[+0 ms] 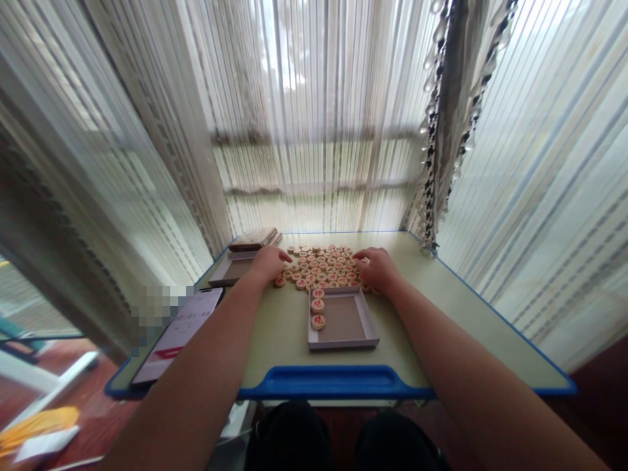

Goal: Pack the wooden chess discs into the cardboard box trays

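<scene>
Round wooden Chinese chess pieces (318, 267) with red and dark characters lie in a spread pile at the far middle of the table. My left hand (271, 263) is at the pile's left edge, its fingers stretched toward the pieces. On the opposite edge, my right hand (379, 267) reaches in with fingers apart, its fingertips at the outer pieces. I see nothing held in either hand. Nearer to me is a shallow open box (346, 319). Three red-lettered pieces (318, 306) stand in a column along its left wall.
A second shallow box part (226, 268) lies at the left behind my left forearm, with a folded cloth-like item (255, 239) beyond it. A phone (184, 330) showing a timer rests at the left edge. The table (456, 314) has a blue rim; sheer curtains hang around it.
</scene>
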A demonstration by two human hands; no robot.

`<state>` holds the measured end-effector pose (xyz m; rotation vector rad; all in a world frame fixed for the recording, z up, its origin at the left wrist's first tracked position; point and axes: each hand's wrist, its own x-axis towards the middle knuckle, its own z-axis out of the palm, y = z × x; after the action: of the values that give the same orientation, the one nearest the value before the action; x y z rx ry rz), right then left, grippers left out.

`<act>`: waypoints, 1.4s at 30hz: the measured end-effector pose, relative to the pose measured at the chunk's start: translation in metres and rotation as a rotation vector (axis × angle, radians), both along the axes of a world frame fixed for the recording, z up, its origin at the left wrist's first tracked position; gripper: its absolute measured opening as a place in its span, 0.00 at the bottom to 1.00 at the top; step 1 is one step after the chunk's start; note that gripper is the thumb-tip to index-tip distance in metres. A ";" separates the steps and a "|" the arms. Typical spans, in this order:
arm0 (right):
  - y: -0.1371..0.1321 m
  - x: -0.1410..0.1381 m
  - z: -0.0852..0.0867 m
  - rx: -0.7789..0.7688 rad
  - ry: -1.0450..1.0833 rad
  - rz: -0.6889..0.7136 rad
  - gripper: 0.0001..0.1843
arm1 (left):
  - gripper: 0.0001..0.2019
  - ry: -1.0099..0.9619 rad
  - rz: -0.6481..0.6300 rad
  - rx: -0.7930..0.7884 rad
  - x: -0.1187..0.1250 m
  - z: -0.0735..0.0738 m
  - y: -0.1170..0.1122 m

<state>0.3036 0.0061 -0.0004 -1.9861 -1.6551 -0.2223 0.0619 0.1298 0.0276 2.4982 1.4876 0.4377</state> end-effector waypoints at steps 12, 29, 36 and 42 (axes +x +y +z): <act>-0.001 -0.001 0.001 0.018 0.002 -0.004 0.13 | 0.22 0.042 -0.269 0.231 0.021 -0.019 0.009; -0.004 0.001 0.000 0.019 0.002 -0.015 0.13 | 0.14 0.062 -0.049 0.176 0.011 -0.018 0.018; -0.004 0.001 -0.001 0.018 0.006 -0.005 0.14 | 0.15 -0.002 -0.081 0.204 0.013 -0.015 0.012; -0.003 0.001 -0.001 -0.007 0.018 -0.011 0.14 | 0.17 -0.055 -0.010 0.153 0.011 -0.013 0.010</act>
<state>0.3046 0.0027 -0.0013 -1.9965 -1.6365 -0.2028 0.0734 0.1400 0.0141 2.5837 1.4724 0.6362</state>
